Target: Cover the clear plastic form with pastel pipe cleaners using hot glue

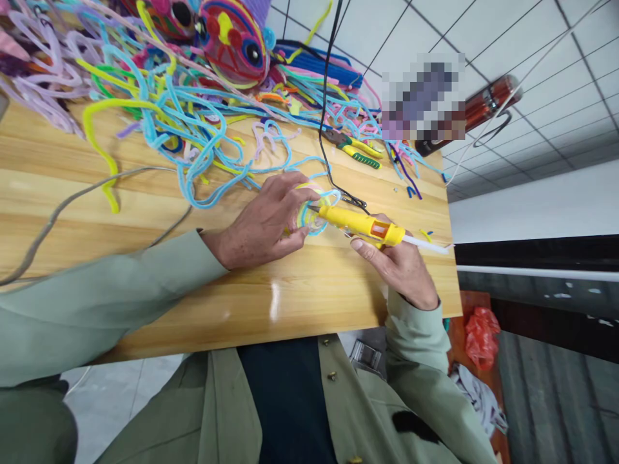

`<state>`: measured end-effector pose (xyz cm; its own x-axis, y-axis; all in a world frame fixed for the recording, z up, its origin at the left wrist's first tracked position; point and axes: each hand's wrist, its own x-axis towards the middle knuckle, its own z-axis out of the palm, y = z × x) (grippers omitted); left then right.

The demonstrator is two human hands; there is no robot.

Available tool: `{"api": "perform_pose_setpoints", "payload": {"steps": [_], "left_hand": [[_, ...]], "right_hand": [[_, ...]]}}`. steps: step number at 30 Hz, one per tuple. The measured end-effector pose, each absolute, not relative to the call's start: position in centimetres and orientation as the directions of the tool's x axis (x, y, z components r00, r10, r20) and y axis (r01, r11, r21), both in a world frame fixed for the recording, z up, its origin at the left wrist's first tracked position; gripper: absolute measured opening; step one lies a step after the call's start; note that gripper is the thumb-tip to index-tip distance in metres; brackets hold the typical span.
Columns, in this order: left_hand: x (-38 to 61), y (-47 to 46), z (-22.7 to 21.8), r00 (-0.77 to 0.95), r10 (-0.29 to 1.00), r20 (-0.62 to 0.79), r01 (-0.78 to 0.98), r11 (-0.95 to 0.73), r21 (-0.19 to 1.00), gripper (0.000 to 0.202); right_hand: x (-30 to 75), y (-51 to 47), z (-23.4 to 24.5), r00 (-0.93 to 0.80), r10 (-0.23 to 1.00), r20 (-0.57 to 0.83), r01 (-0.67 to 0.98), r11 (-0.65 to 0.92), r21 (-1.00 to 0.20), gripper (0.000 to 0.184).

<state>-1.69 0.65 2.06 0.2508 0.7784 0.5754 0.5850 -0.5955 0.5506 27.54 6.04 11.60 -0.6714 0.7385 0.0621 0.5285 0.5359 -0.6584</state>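
Note:
A yellow hot glue gun [355,222] is in my right hand [399,261], with a white glue stick [428,243] poking out of its back end. Its nozzle points left and meets, or nearly meets, a small round piece of coiled pipe cleaners [314,219] in light blue, yellow and pink. My left hand [271,222] is closed around the left side of that piece, and its fingers hide part of it. Just beyond my left hand lies a tangle of light blue pipe cleaners [207,161].
Pliers with yellow and green handles [360,153] lie beyond the glue gun. Colourful fish-like figures [235,42] and heaped pipe cleaners fill the far side of the wooden table [242,303]. A black cord [325,96] hangs across. A dark red flask [488,96] stands at the far right.

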Motion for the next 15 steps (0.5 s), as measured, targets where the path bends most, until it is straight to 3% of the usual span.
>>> {"api": "perform_pose_setpoints", "payload": {"steps": [15], "left_hand": [[-1.6, 0.4, 2.3, 0.235, 0.817, 0.526, 0.603, -0.547, 0.581, 0.043]], "right_hand": [[27.5, 6.3, 13.2, -0.709, 0.703, 0.064, 0.545, 0.602, -0.584, 0.028]]}}
